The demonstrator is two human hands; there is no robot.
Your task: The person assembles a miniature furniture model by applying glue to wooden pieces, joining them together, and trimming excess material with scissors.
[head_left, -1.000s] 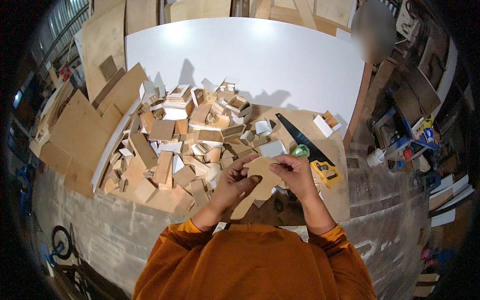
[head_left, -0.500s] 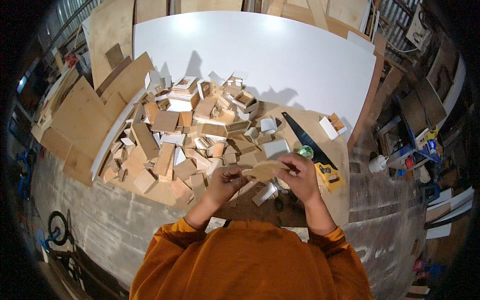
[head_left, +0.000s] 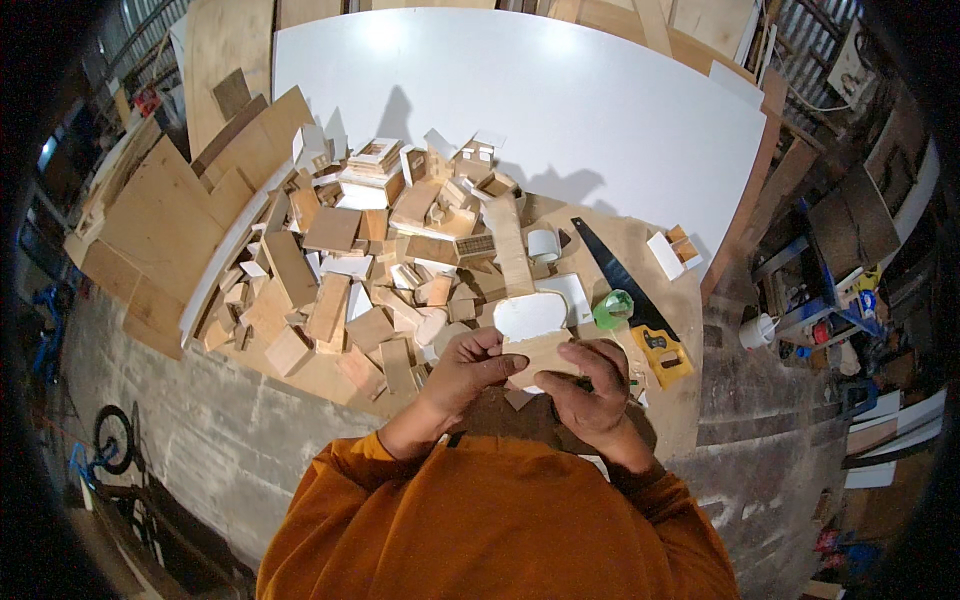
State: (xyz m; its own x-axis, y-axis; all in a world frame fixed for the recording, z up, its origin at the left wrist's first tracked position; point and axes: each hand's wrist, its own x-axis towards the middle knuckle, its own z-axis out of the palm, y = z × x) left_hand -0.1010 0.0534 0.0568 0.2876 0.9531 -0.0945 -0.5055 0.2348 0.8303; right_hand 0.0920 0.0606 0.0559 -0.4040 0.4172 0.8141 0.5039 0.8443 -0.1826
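My left hand (head_left: pixel 470 372) and my right hand (head_left: pixel 592 390) are closed on a flat wooden piece (head_left: pixel 537 350), tan on the part under my fingers, with a rounded white section (head_left: pixel 528 315) just beyond. A long tan strip (head_left: pixel 510 240) points away from it over the heap of offcuts; I cannot tell how these parts join. To the right lie a handsaw with yellow handle (head_left: pixel 660 355) and a green translucent object (head_left: pixel 613 308). A white cylinder (head_left: pixel 543 244) lies behind them.
Small wood blocks and panels (head_left: pixel 340 280) crowd the worktable (head_left: pixel 665 420). A large white board (head_left: pixel 520 110) stands behind it, plywood sheets (head_left: pixel 165 245) lean at left, a cluttered blue stand (head_left: pixel 800 300) is at right, and a bicycle (head_left: pixel 115 440) is at lower left.
The held piece has turned over: its long strip pointed toward me earlier and now points away, and a white surface shows. My hands have shifted down and regripped it.
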